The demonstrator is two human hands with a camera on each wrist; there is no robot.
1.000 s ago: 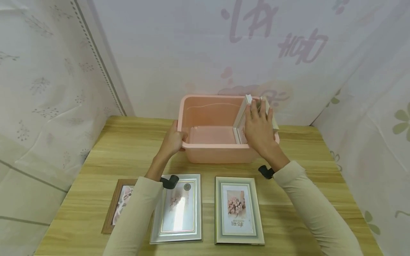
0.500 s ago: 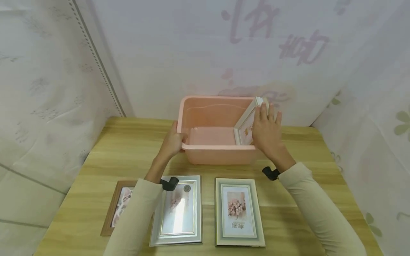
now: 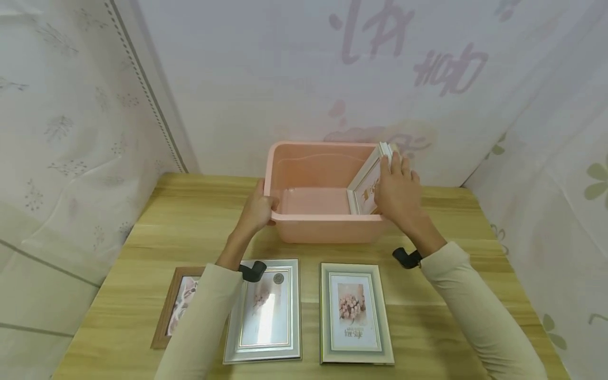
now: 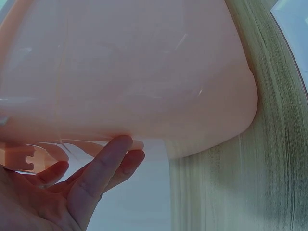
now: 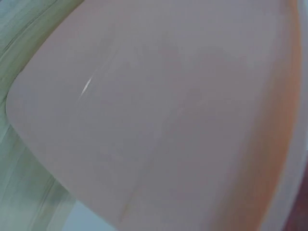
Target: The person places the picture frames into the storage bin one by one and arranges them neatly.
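A pink plastic basin (image 3: 328, 229) stands at the back of the table. My left hand (image 3: 258, 208) grips its left rim, with the thumb on the inner side; the left wrist view shows the fingers (image 4: 103, 168) at the basin wall. Inside, a white picture frame (image 3: 353, 198) leans tilted against the right end, with another pale frame edge behind it. My right hand (image 3: 401, 192) rests on the frames and the right rim, fingers extended over their upper edges, covering much of them. The right wrist view shows mostly the basin's outer wall (image 5: 144, 115).
In front of the basin lie a silver picture frame (image 3: 294, 316), a pale green-gold picture frame (image 3: 325, 316) and a brown wooden picture frame (image 3: 163, 316), partly under the left sleeve (image 3: 204, 316). A printed cloth (image 3: 237, 79) hangs right behind the table (image 3: 427, 295).
My right hand has moved slightly right, and the white frame's top has tilted right with it, showing more of its picture. My left hand keeps its grip on the basin rim.
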